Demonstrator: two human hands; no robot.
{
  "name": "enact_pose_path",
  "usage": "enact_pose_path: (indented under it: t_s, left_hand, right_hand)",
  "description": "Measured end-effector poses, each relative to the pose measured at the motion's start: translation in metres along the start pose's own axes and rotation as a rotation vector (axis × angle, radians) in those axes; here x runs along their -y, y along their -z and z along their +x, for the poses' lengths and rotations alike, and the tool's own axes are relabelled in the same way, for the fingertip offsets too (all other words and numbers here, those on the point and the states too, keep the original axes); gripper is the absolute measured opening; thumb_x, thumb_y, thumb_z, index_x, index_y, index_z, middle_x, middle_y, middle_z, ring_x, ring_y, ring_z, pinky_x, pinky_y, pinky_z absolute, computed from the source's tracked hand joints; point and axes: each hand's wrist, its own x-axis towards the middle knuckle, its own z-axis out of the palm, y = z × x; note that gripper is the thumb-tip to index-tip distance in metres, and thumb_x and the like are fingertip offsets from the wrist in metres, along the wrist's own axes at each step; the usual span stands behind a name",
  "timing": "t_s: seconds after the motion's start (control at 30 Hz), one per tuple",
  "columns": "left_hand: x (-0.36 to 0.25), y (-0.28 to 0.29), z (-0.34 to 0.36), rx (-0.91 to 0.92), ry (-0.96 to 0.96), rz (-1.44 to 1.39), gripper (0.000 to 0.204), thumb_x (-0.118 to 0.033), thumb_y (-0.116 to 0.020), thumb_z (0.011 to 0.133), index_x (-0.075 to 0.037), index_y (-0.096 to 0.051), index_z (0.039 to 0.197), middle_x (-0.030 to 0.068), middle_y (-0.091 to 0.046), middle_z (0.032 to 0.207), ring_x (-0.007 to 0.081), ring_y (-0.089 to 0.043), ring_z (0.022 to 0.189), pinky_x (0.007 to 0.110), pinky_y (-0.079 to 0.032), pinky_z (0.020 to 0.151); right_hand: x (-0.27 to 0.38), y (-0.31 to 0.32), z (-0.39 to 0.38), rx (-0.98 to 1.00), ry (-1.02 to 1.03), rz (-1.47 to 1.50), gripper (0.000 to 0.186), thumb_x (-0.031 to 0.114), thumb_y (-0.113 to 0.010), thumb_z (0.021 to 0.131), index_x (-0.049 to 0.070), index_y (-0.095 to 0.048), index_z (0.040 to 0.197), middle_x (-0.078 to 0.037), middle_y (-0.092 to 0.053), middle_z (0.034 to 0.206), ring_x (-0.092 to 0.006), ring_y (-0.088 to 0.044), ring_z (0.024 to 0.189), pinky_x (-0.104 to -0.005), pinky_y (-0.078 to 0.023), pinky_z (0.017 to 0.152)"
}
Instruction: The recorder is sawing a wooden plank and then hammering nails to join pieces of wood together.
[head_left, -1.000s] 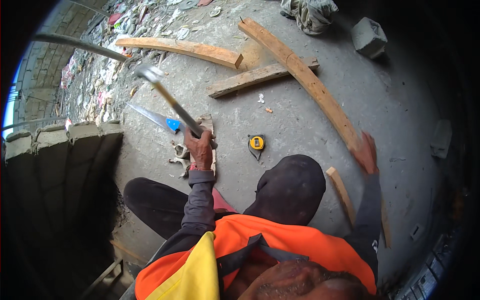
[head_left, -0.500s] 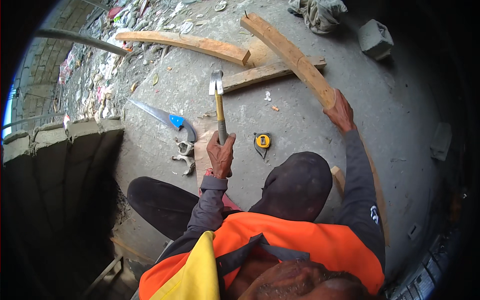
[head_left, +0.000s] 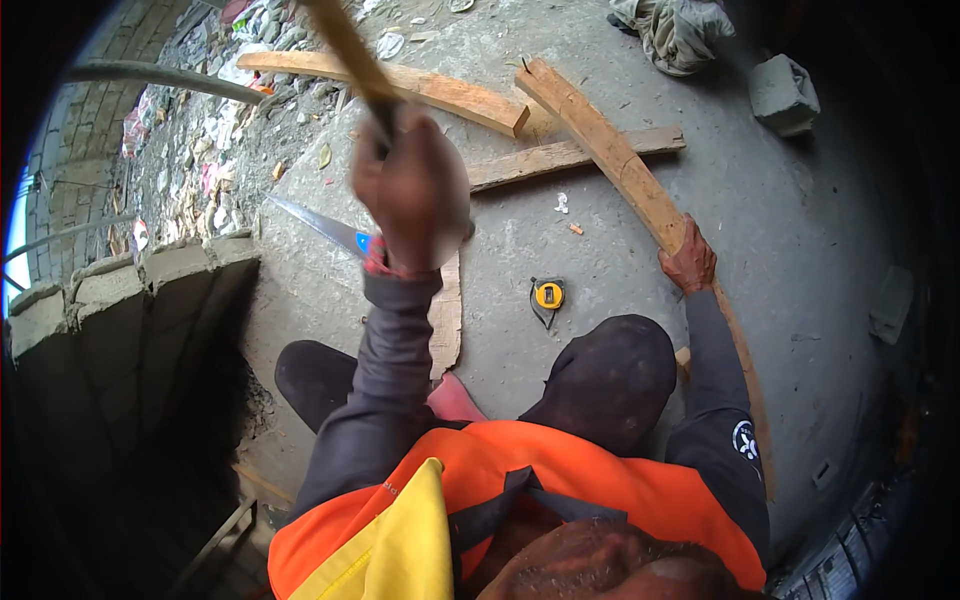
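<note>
My left hand (head_left: 410, 190) is raised close to the camera and closed around a wooden hammer handle (head_left: 345, 45); the hammer's head is out of view past the top edge. My right hand (head_left: 688, 262) presses down on a long curved wooden plank (head_left: 610, 160) lying on the concrete floor. A yellow tape measure (head_left: 547, 294) sits on the floor between my arms. A hand saw (head_left: 315, 222) with a blue handle lies partly hidden behind my left hand, next to a small flat board (head_left: 447, 320).
A straight plank (head_left: 440, 92) and a thinner batten (head_left: 575, 155) lie across the far end of the curved plank. A concrete block (head_left: 783, 93) and crumpled cloth (head_left: 680, 30) are at the back right. Block wall tops (head_left: 120, 290) and rubble (head_left: 200, 160) are on the left.
My left hand has lifted the hammer up toward the camera, so its head has left the picture. My right hand has shifted along the curved plank and stays pressed on it.
</note>
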Motion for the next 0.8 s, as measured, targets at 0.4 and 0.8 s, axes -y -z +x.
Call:
enact_pose_path:
  t_s: [0.4, 0.8]
  left_hand:
    - [0.141, 0.016, 0.039, 0.492, 0.791, 0.416, 0.02, -0.024, -0.062, 0.099, -0.008, -0.054, 0.092, -0.0013, -0.048, 0.066, 0.0108, -0.047, 0.047, 0.029, -0.041, 0.041]
    - [0.021, -0.053, 0.079, -0.002, -0.561, -0.066, 0.015, -0.008, -0.06, 0.099, -0.006, -0.046, 0.094, 0.0021, -0.049, 0.064, 0.0107, -0.052, 0.048, 0.028, -0.047, 0.042]
  right_hand:
    - [0.001, 0.004, 0.002, 0.01, 0.0, 0.013, 0.082, 0.024, -0.077, 0.074, 0.011, -0.042, 0.147, -0.018, -0.062, 0.129, -0.04, -0.065, 0.112, -0.0495, -0.054, 0.094]
    - [-0.002, 0.001, 0.002, 0.016, -0.01, 0.017, 0.083, 0.024, -0.078, 0.074, 0.012, -0.042, 0.148, -0.016, -0.061, 0.131, -0.0366, -0.061, 0.119, -0.0465, -0.051, 0.1]
